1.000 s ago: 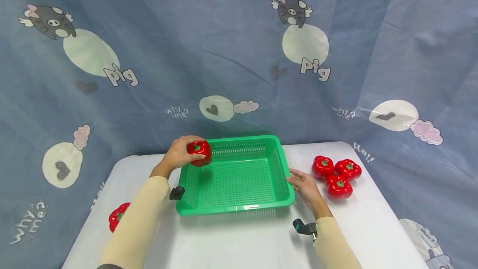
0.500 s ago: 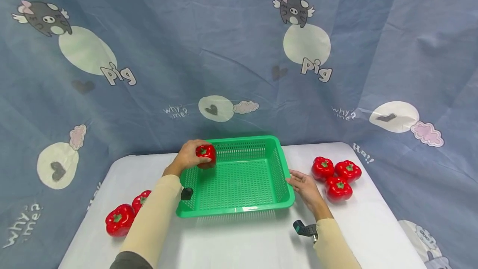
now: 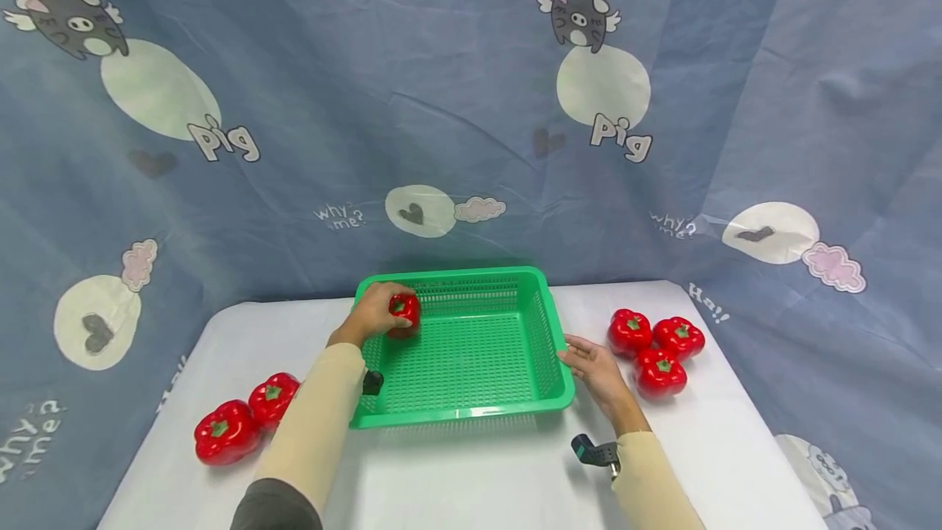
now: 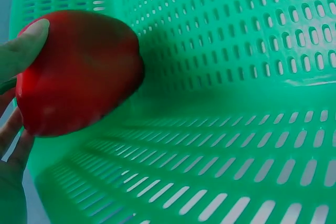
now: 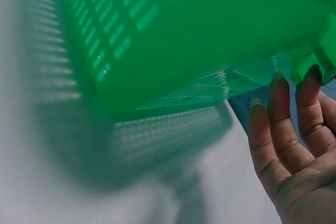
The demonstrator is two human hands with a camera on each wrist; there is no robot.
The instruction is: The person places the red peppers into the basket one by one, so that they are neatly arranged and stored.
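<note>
My left hand (image 3: 377,311) reaches into the back left corner of a green perforated basket (image 3: 459,414) and grips a red bell pepper (image 3: 404,316). In the left wrist view, the thumb (image 4: 32,44) lies across the top of the bell pepper (image 4: 81,77), with the other fingers underneath and partly hidden. The basket floor lies close below it. At the basket's right side is my right hand (image 3: 598,368), its fingertips right at the rim. In the right wrist view its fingers (image 5: 283,114) are fairly straight, tips against the underside of the rim.
Two red bell peppers (image 3: 226,432) sit beside each other on the white table (image 3: 456,481), left of the left forearm. Three more bell peppers (image 3: 660,373) are grouped right of the right hand. A blue printed curtain (image 3: 471,105) hangs behind the table.
My left hand has moved right and down into the basket with the bell pepper. The two left bell peppers now show fully beside the forearm. My right hand stays at the rim.
</note>
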